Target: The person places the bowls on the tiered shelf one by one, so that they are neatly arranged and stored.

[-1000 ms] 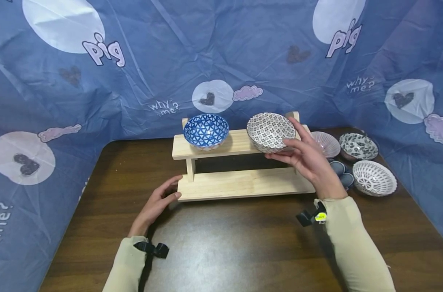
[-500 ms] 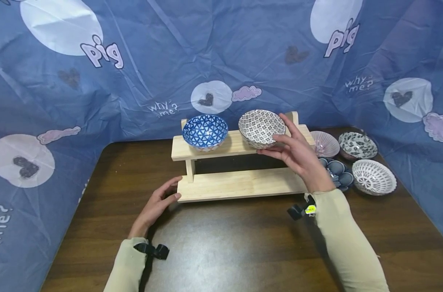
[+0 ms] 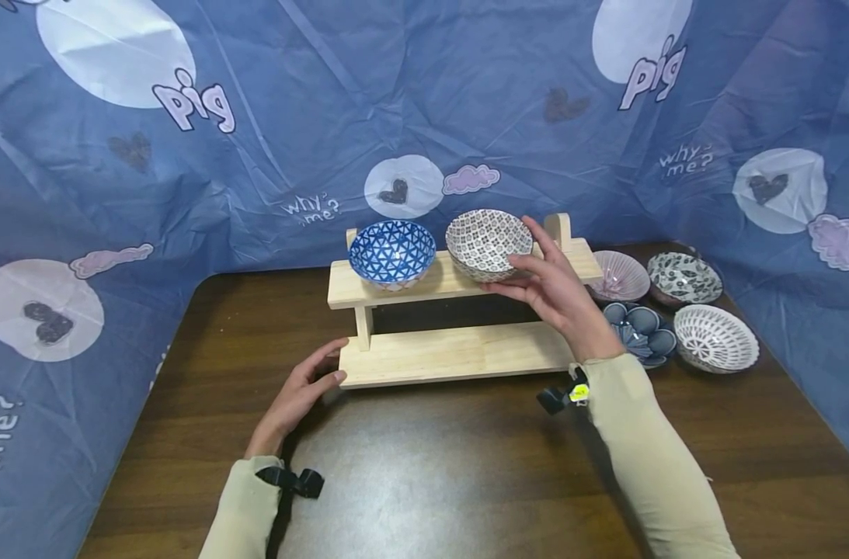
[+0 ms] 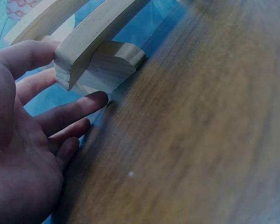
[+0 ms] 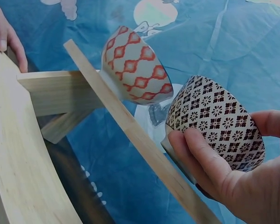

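My right hand (image 3: 557, 295) grips a small bowl (image 3: 485, 241) with a grey-brown lattice inside, thumb near the rim and fingers beneath. Dark flowers cover this bowl's outside in the right wrist view, where it is tilted close over the upper board (image 5: 144, 149). To its left, on the upper tier of a two-tier wooden rack (image 3: 459, 353), sits a blue triangle-patterned bowl (image 3: 392, 250), its outside red and white. At the rack's left end, my left hand (image 3: 300, 392) holds the lower board between thumb and forefinger; its other fingers hang loosely off the wood.
Right of the rack on the brown table (image 3: 424, 481) stand a pink ribbed bowl (image 3: 620, 276), a leaf-patterned bowl (image 3: 686, 278), a white bowl with dark dashes (image 3: 716, 338) and a blue-grey petal-shaped dish (image 3: 637, 334). Behind hangs a blue printed cloth (image 3: 291, 116).
My right hand has carried the lattice bowl leftward over the upper tier, closer to the blue bowl. More of the petal-shaped dish shows now. The left hand has stayed at the rack's end.
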Available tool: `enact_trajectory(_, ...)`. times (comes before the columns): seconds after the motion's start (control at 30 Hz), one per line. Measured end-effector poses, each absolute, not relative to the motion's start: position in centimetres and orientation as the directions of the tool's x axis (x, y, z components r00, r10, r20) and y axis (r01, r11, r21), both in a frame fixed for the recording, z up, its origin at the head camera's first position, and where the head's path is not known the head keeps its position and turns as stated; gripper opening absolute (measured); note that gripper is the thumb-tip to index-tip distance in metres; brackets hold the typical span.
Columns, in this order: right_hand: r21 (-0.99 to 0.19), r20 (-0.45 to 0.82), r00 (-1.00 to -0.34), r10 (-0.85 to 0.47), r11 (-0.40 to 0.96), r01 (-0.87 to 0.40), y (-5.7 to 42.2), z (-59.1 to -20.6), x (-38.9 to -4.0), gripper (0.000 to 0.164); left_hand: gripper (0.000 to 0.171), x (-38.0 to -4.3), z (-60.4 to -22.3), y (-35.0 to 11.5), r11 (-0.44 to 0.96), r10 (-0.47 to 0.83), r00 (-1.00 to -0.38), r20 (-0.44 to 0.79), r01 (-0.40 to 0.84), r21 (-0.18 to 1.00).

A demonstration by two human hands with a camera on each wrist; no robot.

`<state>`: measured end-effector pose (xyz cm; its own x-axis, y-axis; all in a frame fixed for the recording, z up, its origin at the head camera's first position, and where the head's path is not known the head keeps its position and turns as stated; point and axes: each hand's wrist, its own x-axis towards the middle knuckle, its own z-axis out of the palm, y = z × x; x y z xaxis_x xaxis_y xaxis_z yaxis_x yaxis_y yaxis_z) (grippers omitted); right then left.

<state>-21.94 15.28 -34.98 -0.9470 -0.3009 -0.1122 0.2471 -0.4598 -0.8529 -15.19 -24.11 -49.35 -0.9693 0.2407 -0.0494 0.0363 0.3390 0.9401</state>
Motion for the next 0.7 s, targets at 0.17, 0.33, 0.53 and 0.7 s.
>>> enact_trajectory(0.17, -0.855, -0.116, -0.947, -0.299, -0.455, 0.248, 14.95, -35.18, -22.25, 0.078, 0.053, -15.14, -49.29, -24.1, 0.335, 0.242, -0.969, -0.05, 0.035, 0.942)
enact_trajectory(0.33, -0.852, -0.121, -0.946, -0.299, -0.458, 0.254, 14.77, -35.36, -22.46, 0.079, 0.053, -15.14, -49.3, -24.07, 0.333, 0.244, -0.969, -0.045, 0.04, 0.942)
enact_trajectory(0.53, -0.863, -0.129, -0.949, -0.286, -0.439, 0.25, 14.47, -35.38, -22.56, 0.079, 0.053, -15.13, -49.25, -24.04, 0.331, 0.243, -0.969, -0.044, 0.041, 0.943)
enact_trajectory(0.7, -0.868, -0.138, -0.949, -0.285, -0.426, 0.254, 14.34, -35.29, -22.6, 0.078, 0.053, -15.14, -49.2, -24.01, 0.331, 0.241, -0.97, -0.043, 0.04, 0.943)
